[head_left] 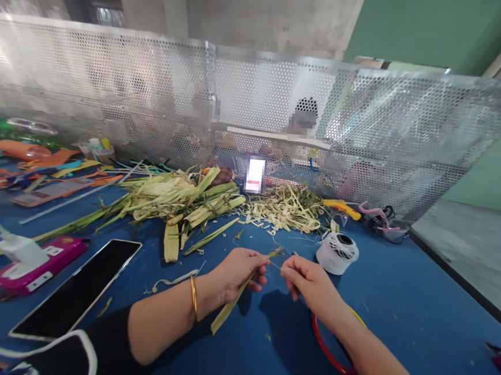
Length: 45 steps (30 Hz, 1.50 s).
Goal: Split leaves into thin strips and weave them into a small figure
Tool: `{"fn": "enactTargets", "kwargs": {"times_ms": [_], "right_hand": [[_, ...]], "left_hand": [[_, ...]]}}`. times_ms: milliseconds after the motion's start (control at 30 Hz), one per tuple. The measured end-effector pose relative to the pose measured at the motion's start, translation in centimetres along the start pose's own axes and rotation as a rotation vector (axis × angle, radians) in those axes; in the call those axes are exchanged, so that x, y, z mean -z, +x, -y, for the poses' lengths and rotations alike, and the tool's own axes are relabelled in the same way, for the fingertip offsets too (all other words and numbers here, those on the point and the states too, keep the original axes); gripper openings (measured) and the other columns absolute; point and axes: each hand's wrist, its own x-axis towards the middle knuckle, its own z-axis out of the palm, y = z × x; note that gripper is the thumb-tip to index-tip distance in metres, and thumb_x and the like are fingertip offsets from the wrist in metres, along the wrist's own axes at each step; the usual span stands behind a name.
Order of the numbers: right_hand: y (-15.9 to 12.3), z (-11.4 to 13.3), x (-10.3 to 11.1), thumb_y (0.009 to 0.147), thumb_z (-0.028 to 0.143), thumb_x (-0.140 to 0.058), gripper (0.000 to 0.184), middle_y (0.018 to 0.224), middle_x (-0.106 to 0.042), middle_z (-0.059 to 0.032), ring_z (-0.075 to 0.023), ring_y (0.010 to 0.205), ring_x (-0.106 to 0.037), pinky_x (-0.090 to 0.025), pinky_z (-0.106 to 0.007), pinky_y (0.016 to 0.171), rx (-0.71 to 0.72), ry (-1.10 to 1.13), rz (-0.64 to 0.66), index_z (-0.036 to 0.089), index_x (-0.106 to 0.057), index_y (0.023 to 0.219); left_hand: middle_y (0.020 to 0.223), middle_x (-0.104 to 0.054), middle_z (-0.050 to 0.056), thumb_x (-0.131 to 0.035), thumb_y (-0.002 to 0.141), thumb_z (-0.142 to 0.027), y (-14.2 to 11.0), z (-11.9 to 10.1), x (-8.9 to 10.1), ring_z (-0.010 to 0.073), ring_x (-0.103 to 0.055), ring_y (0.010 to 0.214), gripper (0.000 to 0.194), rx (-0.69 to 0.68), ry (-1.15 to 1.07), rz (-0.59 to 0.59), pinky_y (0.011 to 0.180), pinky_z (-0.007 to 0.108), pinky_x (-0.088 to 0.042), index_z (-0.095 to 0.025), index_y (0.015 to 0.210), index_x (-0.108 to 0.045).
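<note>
My left hand [239, 270] pinches a long, flat strip of pale green leaf [224, 319]. One end slants down toward the table; the tip shows above the fingers. A thin white thread [275, 265] runs from that tip to my right hand [308, 279], whose thumb and forefinger are closed on it. Just beyond the right hand stands a spool of white thread [336, 255]. Under my right wrist lies a red and yellow ring-shaped thing [326, 353], partly covered by the forearm.
Behind my hands lie a heap of green stalks [158, 195] and a pile of cut scraps [286, 207]. To the left are a phone [80, 289] and a magenta power strip [38, 266]. A perforated metal screen [258, 90] closes off the back, with people behind it.
</note>
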Motion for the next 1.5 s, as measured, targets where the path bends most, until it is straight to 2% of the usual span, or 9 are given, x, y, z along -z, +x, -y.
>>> {"fn": "enactTargets", "kwargs": {"times_ms": [200, 333, 467, 633, 833, 1033, 1167, 1333, 1500], "right_hand": [[-0.1, 0.4, 2.1, 0.071, 0.040, -0.059, 0.023, 0.047, -0.049, 0.0068, -0.0085, 0.040, -0.043, -0.034, -0.022, 0.044, -0.183, 0.062, 0.112, 0.020, -0.051, 0.064], [0.0, 0.6, 2.7, 0.070, 0.037, -0.061, 0.019, 0.051, -0.052, 0.0055, -0.0102, 0.046, -0.048, -0.037, -0.024, 0.048, -0.118, 0.016, 0.032, 0.020, -0.056, 0.064], [0.4, 0.3, 1.5, 0.068, 0.035, -0.065, 0.018, 0.060, -0.061, 0.0023, -0.0131, 0.055, -0.055, -0.042, -0.027, 0.055, -0.069, 0.075, -0.127, 0.019, -0.067, 0.077], [0.5, -0.6, -1.0, 0.065, 0.038, -0.070, 0.025, 0.060, -0.063, 0.0019, -0.0112, 0.054, -0.057, -0.046, -0.024, 0.053, -0.163, 0.311, -0.011, 0.017, -0.066, 0.077], [0.5, -0.8, -1.8, 0.065, 0.050, -0.068, 0.035, 0.057, -0.062, 0.0015, -0.0096, 0.047, -0.056, -0.044, -0.022, 0.045, -0.186, 0.515, -0.137, 0.017, -0.057, 0.071], [0.2, 0.1, -1.6, 0.061, 0.037, -0.070, 0.032, 0.060, -0.059, 0.0056, -0.0079, 0.042, -0.052, -0.041, -0.021, 0.043, -0.233, 0.613, -0.173, 0.021, -0.052, 0.081], [0.1, 0.1, -1.3, 0.069, 0.028, -0.055, 0.008, 0.056, -0.056, 0.0053, -0.0096, 0.046, -0.052, -0.042, -0.024, 0.050, -0.035, 0.414, -0.152, 0.020, -0.055, 0.072], [-0.1, 0.1, -1.7, 0.076, 0.023, -0.047, 0.021, 0.072, -0.064, -0.0016, -0.0157, 0.064, -0.058, -0.047, -0.030, 0.064, 0.116, 0.038, -0.137, 0.020, -0.067, 0.078], [-0.5, 0.6, -2.7, 0.076, 0.021, -0.054, 0.017, 0.075, -0.062, -0.0019, -0.0170, 0.070, -0.055, -0.044, -0.029, 0.065, 0.183, -0.144, -0.169, 0.023, -0.071, 0.082]], "left_hand": [[0.059, -0.055, -0.001, -0.061, 0.080, -0.023, 0.2, -0.6, 0.4, 0.0080, -0.054, 0.049, 0.015, 0.025, -0.110, -0.127, 0.044, 0.018, -0.039, -0.012, 0.070, -0.058], [0.060, -0.057, 0.001, -0.059, 0.081, -0.023, 0.0, -0.6, 0.3, 0.0079, -0.054, 0.049, 0.016, 0.055, -0.123, -0.107, 0.046, 0.018, -0.040, -0.011, 0.070, -0.059], [0.065, -0.059, 0.001, -0.059, 0.080, -0.020, -0.3, -0.4, 0.0, 0.0082, -0.055, 0.053, 0.011, 0.053, -0.110, -0.027, 0.046, 0.017, -0.039, -0.011, 0.074, -0.062], [0.069, -0.058, 0.000, -0.062, 0.078, -0.022, -0.4, 0.1, -0.1, 0.0072, -0.053, 0.056, 0.009, 0.050, -0.096, 0.050, 0.045, 0.015, -0.037, -0.013, 0.077, -0.062], [0.067, -0.056, -0.002, -0.064, 0.076, -0.021, 0.1, 0.3, 0.0, 0.0072, -0.050, 0.055, 0.006, 0.107, -0.163, 0.007, 0.045, 0.016, -0.034, -0.015, 0.077, -0.064], [0.066, -0.058, -0.001, -0.062, 0.079, -0.020, 0.1, 0.2, -0.1, 0.0078, -0.053, 0.058, 0.008, 0.149, -0.235, -0.017, 0.051, 0.017, -0.039, -0.013, 0.076, -0.065], [0.070, -0.062, 0.001, -0.059, 0.083, -0.018, 0.0, 0.2, -0.2, 0.0089, -0.058, 0.064, 0.011, 0.162, -0.300, 0.016, 0.060, 0.018, -0.046, -0.011, 0.075, -0.064], [0.070, -0.064, 0.005, -0.050, 0.088, -0.013, 0.2, 0.5, -0.4, 0.0114, -0.061, 0.065, 0.019, 0.151, -0.439, 0.093, 0.076, 0.025, -0.050, -0.010, 0.073, -0.061], [0.064, -0.062, 0.005, -0.043, 0.091, -0.012, 0.4, 0.6, -0.5, 0.0093, -0.058, 0.055, 0.027, 0.149, -0.512, 0.159, 0.059, 0.019, -0.047, -0.008, 0.072, -0.061]]}}
